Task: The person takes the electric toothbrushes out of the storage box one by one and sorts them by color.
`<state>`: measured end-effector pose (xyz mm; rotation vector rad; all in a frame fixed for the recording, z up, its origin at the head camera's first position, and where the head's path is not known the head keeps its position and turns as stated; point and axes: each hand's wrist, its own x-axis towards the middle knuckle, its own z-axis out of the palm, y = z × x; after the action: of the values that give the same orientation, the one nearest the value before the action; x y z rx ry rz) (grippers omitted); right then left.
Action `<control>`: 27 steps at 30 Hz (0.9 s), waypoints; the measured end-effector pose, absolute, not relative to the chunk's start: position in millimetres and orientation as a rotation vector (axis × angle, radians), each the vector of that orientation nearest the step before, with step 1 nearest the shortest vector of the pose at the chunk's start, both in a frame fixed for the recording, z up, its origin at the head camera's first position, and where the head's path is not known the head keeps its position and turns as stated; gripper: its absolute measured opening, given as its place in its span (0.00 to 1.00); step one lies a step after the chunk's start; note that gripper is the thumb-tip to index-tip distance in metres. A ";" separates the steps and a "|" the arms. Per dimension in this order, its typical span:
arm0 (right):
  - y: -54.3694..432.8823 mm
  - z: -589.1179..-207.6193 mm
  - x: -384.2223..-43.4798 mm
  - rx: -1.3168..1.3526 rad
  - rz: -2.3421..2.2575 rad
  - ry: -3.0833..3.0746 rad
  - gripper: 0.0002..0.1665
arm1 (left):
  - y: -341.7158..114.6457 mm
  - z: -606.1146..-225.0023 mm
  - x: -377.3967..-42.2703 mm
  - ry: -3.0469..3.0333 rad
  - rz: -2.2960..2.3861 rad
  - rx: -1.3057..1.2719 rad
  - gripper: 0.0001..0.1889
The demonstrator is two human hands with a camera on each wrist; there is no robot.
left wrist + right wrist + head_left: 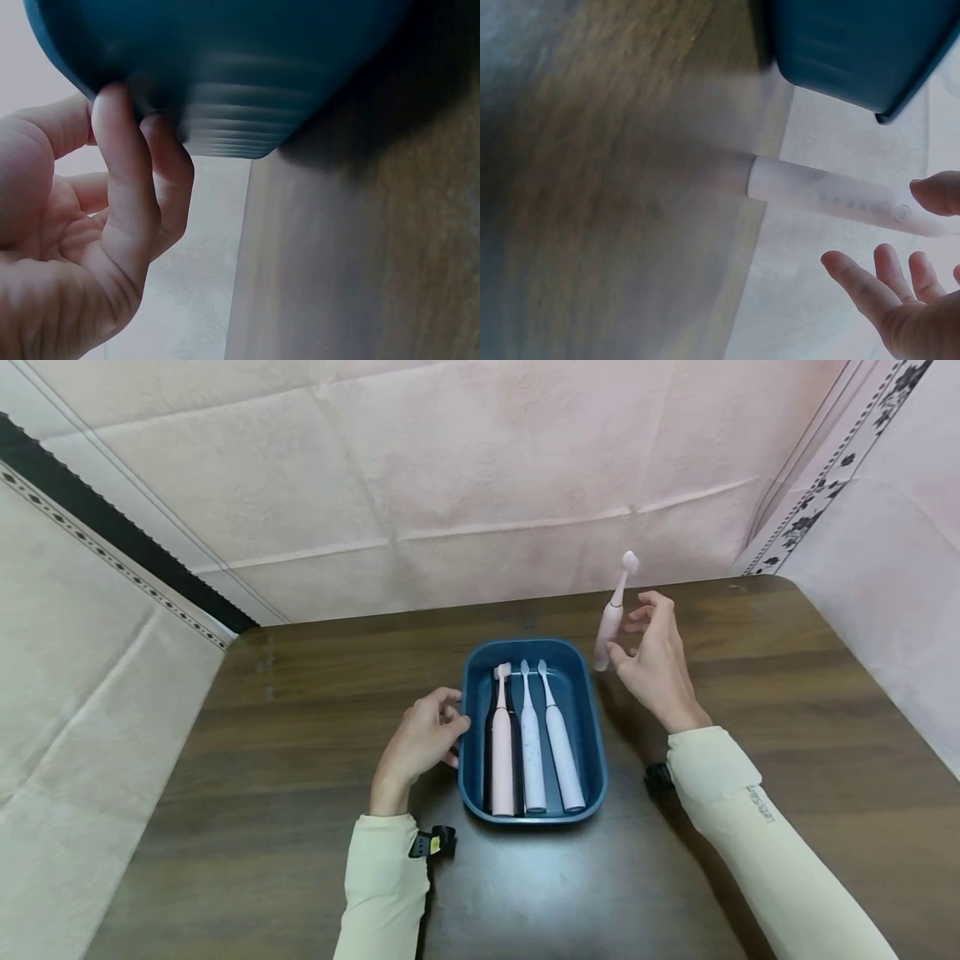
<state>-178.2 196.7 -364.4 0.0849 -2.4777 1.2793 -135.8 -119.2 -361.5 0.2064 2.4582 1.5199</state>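
A blue tray [596, 727] stands on the table with several electric toothbrushes lying lengthwise in it. Among them are a pink toothbrush [502, 760] on the left, with dark handles partly hidden beside it, and two white toothbrushes [532, 760] further right. My left hand [422, 735] holds the tray's left rim, thumb over the edge and fingertips against the outer wall [247, 97]. Beyond the tray's right side, another pink toothbrush [609, 627] stands upright on its base, brush head up. My right hand [654, 664] is beside it, fingers spread around the handle [832, 195] with a gap showing.
The brown wooden table [300, 760] extends around the tray. Its back edge lies close behind the upright toothbrush. Pale patterned cloth [450, 485] hangs behind the table. A wrist camera [442, 841] is strapped at the left cuff.
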 end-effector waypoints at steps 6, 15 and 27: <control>202.6 -357.1 -161.8 0.061 1.293 -2.471 0.43 | -119.8 -362.3 -134.3 2.460 1.516 0.188 0.21; 217.0 -351.0 -146.3 0.040 1.230 -2.464 0.41 | -119.6 -360.5 -135.6 2.473 1.492 0.188 0.22; 216.9 -345.0 -140.0 0.049 1.180 -2.473 0.39 | -118.6 -360.5 -136.4 2.462 1.481 0.174 0.22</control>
<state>-140.0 216.9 -345.0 0.0490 -2.4730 1.1804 -136.4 -118.6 -360.5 0.1742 2.4618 1.4807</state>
